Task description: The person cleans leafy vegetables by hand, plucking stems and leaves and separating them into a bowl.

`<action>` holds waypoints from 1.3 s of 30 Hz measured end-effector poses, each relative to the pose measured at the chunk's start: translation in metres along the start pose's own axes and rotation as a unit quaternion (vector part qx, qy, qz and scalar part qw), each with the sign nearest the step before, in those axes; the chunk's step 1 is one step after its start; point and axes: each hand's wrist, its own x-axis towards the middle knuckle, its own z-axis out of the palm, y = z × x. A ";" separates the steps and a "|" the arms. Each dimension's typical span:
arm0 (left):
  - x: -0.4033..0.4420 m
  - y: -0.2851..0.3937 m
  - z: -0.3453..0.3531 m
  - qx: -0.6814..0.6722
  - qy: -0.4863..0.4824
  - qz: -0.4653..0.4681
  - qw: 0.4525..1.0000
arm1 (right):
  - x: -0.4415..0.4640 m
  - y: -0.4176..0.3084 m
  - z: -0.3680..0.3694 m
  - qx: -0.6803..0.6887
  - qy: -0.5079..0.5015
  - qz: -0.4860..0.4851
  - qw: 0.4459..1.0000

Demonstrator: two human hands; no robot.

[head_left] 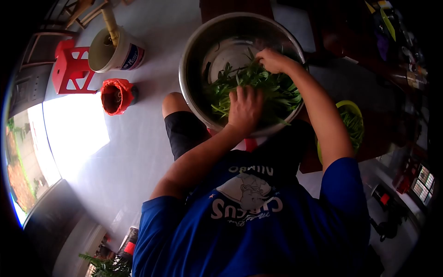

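A wide metal basin [185, 76] sits between my knees, with a heap of long-leaved greens [281, 94] along its near and right side. My left hand [247, 108] is over the near part of the heap, its fingers curled into the leaves. Farther up, toward the basin's right wall, my right hand [273, 61] has its fingers closed at the top edge of the greens; the fingertips are partly hidden. Some water or bare metal shows at the basin's far left; I cannot tell which.
On my right, a yellow-green basket [360, 111] holds more greens. To the left stand a white bucket [104, 55] with a bamboo pole in it, a red-lined bin [115, 97] and a red stool [69, 69]. Bright light falls on the floor from a doorway.
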 end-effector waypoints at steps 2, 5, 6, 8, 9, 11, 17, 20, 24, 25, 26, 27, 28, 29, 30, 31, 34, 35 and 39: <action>-0.002 0.000 -0.001 0.002 0.006 0.002 1.000 | -0.014 0.000 -0.002 0.067 0.106 -0.011 0.992; 0.000 0.001 -0.007 -0.007 0.000 -0.009 1.000 | -0.048 -0.014 -0.009 0.071 0.265 -0.034 0.961; 0.002 0.001 -0.010 -0.022 -0.017 -0.022 0.999 | -0.066 -0.029 -0.019 0.082 0.296 -0.035 0.951; 0.004 0.001 -0.014 -0.050 -0.034 -0.044 0.997 | -0.091 -0.037 -0.019 0.091 0.364 -0.066 0.924; 0.009 -0.005 -0.015 -0.061 -0.028 -0.053 0.996 | -0.103 -0.042 -0.018 0.105 0.394 -0.084 0.909; 0.012 -0.025 0.007 0.008 0.038 -0.021 0.999 | -0.135 -0.055 -0.011 0.133 0.453 -0.114 0.874; 0.094 -0.111 -0.056 -0.166 -0.135 0.013 0.977 | -0.193 -0.069 0.031 0.407 0.441 -0.051 0.799; 0.126 -0.118 -0.094 -0.115 -0.210 0.013 0.971 | -0.197 -0.051 0.063 0.394 0.420 -0.019 0.817; 0.157 -0.161 -0.051 -0.053 -0.203 0.001 0.978 | -0.207 -0.065 0.083 0.339 0.391 0.062 0.853; 0.160 -0.171 -0.036 -0.053 -0.183 -0.005 0.982 | -0.213 -0.078 0.081 0.356 0.393 0.048 0.847; 0.158 -0.172 -0.034 -0.041 -0.181 -0.024 0.982 | -0.218 -0.086 0.080 0.349 0.382 0.074 0.853; 0.155 -0.171 -0.034 -0.030 -0.180 -0.044 0.982 | -0.222 -0.093 0.079 0.341 0.370 0.099 0.859; 0.154 -0.170 -0.035 -0.018 -0.177 -0.065 0.982 | -0.225 -0.095 0.079 0.332 0.357 0.124 0.864; 0.153 -0.168 -0.034 -0.005 -0.157 -0.071 0.985 | -0.224 -0.092 0.084 0.339 0.383 0.092 0.854; 0.147 -0.161 -0.036 0.007 -0.139 -0.077 0.987 | -0.220 -0.085 0.095 0.346 0.408 0.062 0.843; 0.137 -0.151 -0.040 0.019 -0.122 -0.085 0.989 | -0.218 -0.084 0.102 0.354 0.429 0.031 0.831; 0.101 -0.103 -0.050 0.105 0.006 -0.023 0.994 | -0.211 -0.084 0.108 0.389 0.481 -0.002 0.786; 0.088 -0.096 -0.042 0.105 0.090 0.055 0.989 | -0.209 -0.086 0.110 0.373 0.485 -0.012 0.791; 0.040 -0.065 0.017 0.034 -0.040 0.166 0.985 | -0.199 -0.084 0.116 0.336 0.502 -0.018 0.796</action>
